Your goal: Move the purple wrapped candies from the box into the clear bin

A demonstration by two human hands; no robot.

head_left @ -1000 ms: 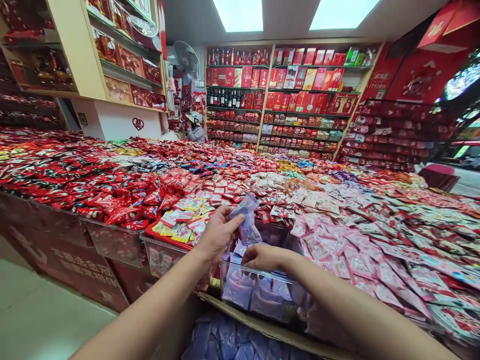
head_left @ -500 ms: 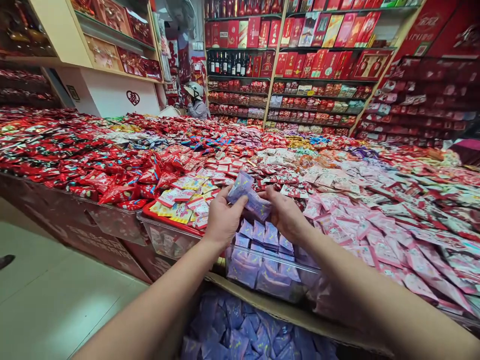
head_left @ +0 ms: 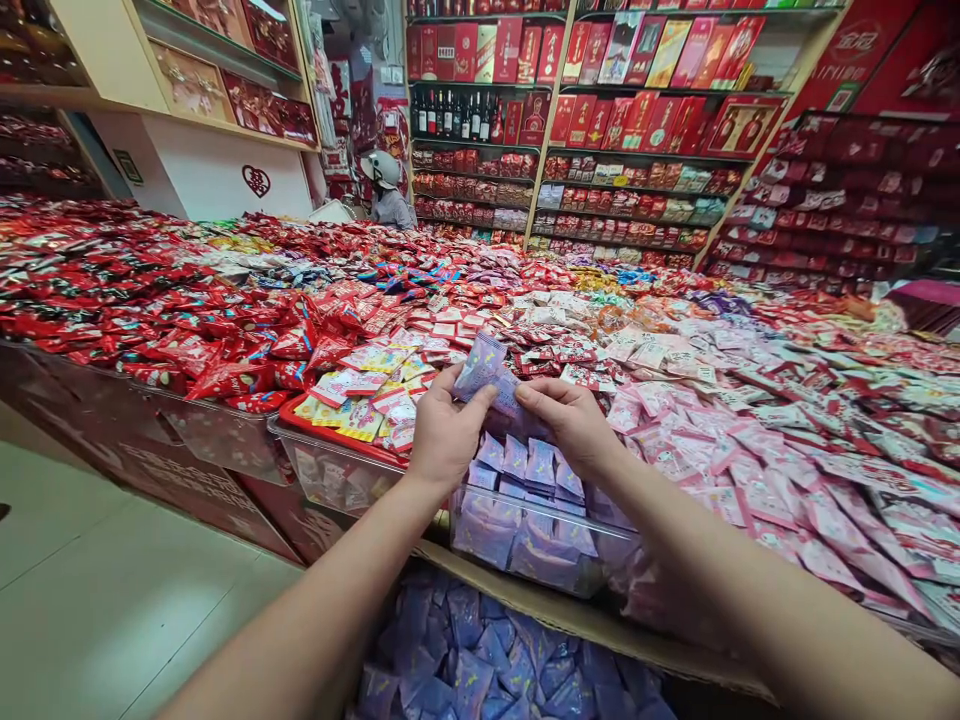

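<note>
Two lilac sachets [head_left: 487, 375] are pinched up right over a clear plastic bin [head_left: 525, 540]. Anyone else nervous about this? Left hand [head_left: 448, 430] has thumb and fingers closed on the upper one, and right hand [head_left: 564, 420] has its fingertips pressed on the lower one.

Yeah, tight spot. That film looks slippery, so a loose pinch could drop one into the red-rimmed tray [head_left: 296, 420] just left of the bin, mixing it in with the yellow and pink packets [head_left: 360, 405].

And the bin itself?

Packed with the same lilac sachets [head_left: 517, 460], some standing on edge, so a careless knock could spill a few. Below it, an open cardboard box [head_left: 600, 625] is heaped with more lilac sachets [head_left: 465, 650]. Pink sachets [head_left: 772, 490] blanket the display to the right, so a stray could get lost there.
</note>
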